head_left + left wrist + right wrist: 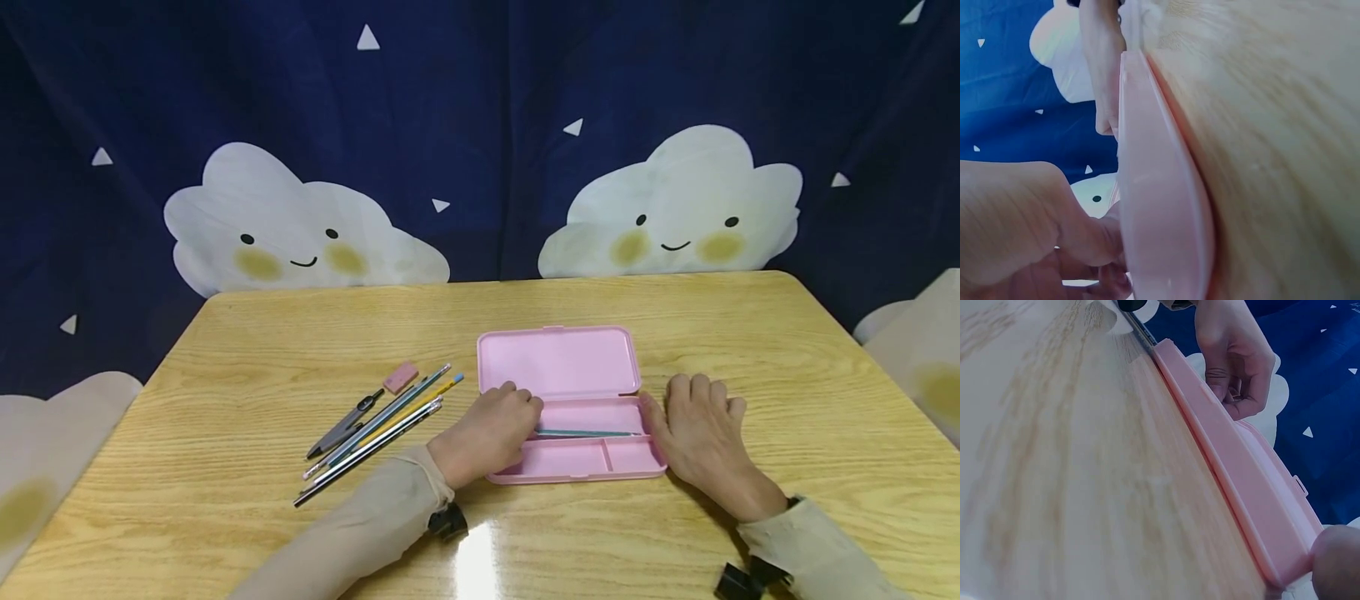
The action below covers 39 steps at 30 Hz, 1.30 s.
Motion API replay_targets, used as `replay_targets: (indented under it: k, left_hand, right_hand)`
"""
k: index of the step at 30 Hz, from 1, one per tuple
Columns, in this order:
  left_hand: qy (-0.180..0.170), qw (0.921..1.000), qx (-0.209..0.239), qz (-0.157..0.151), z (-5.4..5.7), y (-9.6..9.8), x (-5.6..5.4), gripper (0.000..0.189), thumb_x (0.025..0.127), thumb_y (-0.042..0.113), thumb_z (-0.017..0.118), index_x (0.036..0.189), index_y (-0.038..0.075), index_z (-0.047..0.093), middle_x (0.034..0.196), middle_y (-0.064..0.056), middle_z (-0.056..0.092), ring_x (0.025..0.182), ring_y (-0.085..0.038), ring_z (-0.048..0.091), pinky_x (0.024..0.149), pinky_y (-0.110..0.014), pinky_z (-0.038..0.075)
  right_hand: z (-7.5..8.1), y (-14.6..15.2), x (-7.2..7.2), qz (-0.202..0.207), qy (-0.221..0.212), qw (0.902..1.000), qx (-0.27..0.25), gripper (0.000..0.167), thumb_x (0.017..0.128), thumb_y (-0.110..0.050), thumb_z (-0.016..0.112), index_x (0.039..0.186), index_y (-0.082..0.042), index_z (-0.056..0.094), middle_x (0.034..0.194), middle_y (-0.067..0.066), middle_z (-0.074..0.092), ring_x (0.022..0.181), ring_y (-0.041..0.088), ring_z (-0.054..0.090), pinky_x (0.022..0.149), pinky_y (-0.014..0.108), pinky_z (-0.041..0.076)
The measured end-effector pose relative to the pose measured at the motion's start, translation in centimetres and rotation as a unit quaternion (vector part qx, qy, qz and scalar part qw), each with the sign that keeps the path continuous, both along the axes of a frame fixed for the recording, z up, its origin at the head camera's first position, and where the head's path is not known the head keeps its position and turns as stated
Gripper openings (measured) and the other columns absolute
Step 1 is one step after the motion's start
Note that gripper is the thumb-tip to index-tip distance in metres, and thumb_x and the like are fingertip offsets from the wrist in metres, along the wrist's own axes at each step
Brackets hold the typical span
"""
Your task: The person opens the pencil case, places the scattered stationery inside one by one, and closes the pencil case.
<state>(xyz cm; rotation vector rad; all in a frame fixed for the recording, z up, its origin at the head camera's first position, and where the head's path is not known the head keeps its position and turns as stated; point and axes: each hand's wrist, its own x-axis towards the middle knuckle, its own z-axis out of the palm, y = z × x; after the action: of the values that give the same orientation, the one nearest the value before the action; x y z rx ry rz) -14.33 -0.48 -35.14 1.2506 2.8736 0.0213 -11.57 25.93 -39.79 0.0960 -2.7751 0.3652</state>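
A pink pencil case [576, 477] lies with its lid folded back, and a teal pencil [588, 433] rests in its long compartment. Over the case's left end, my left hand [491, 429] has its fingers curled down at the pencil's near end, pinching it; the fingertips are partly hidden. In the right wrist view the left hand [1238, 369] shows bent fingers above the case wall [1222, 450]. My right hand [701, 429] lies at the case's right end, its thumb touching the rim and its other fingers extended beside it on the table.
Left of the case lie several pencils [375, 446], a grey compass [345, 425] and a pink eraser [401, 377] on the wooden table [247, 358]. A dark blue curtain [480, 100] with cloud prints hangs behind the table's far edge.
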Motion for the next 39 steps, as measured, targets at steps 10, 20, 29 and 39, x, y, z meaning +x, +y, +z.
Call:
replay_targets:
  k: [10, 20, 29, 39]
  left_hand:
    - [-0.003, 1.0, 0.008, 0.001, -0.05, 0.35, 0.12, 0.016, 0.077, 0.008, 0.075, 0.09, 0.011, 0.067, 0.087, -0.001, 0.065, 0.078, -0.017, 0.057, 0.068, -0.029, 0.048]
    - [-0.024, 0.9985, 0.048, -0.01, -0.17, 0.21, -0.11, 0.01, 0.083, 0.004, 0.069, 0.082, 0.014, 0.07, 0.08, 0.004, 0.066, 0.077, -0.011, 0.061, 0.067, -0.026, 0.05]
    - [-0.028, 0.9965, 0.077, -0.014, -0.15, 0.1, -0.22, 0.016, 0.087, 0.005, 0.068, 0.073, 0.013, 0.066, 0.072, 0.005, 0.061, 0.068, -0.007, 0.054, 0.063, -0.023, 0.047]
    - [-0.028, 0.9943, 0.103, -0.007, 0.17, -0.21, -0.32, 0.014, 0.091, 0.015, 0.068, 0.076, 0.012, 0.067, 0.074, 0.002, 0.064, 0.069, -0.009, 0.058, 0.064, -0.025, 0.049]
  right_hand:
    - [-0.18, -0.02, 0.06, 0.001, 0.0, 1.0, -0.002, 0.035, 0.099, -0.035, 0.045, 0.083, -0.003, 0.041, 0.076, 0.014, 0.037, 0.073, 0.036, 0.035, 0.064, 0.05, 0.021]
    - [-0.08, 0.05, 0.07, 0.0, -0.001, 1.0, -0.002, 0.036, 0.099, -0.035, 0.045, 0.083, -0.003, 0.041, 0.076, 0.014, 0.037, 0.072, 0.036, 0.034, 0.064, 0.05, 0.021]
    - [-0.03, 0.07, 0.16, -0.002, -0.009, 1.0, -0.001, 0.036, 0.099, -0.034, 0.045, 0.084, -0.002, 0.041, 0.077, 0.014, 0.037, 0.073, 0.036, 0.034, 0.064, 0.05, 0.02]
    - [0.01, 0.04, 0.08, -0.001, -0.007, 1.0, -0.001, 0.037, 0.1, -0.035, 0.044, 0.083, -0.003, 0.04, 0.076, 0.014, 0.037, 0.073, 0.036, 0.035, 0.064, 0.05, 0.021]
